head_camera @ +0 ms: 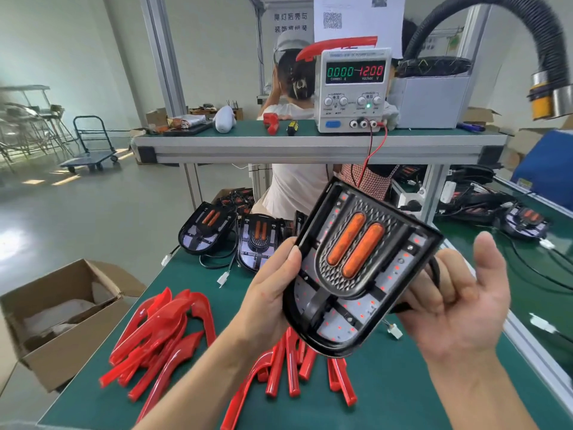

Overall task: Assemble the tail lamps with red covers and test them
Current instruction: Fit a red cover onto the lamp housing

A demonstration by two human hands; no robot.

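Above the green worktop (198,280), the left hand (273,293) grips the tail lamp (356,268) by its left edge, fingers curled behind; the right hand (459,305) cradles its right side (palm up, fingers loosely curled). Red covers (161,333) lie piled below.

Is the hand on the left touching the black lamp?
Touching. The head view shows the left hand gripping the tail lamp, thumb pressed on its left rim.
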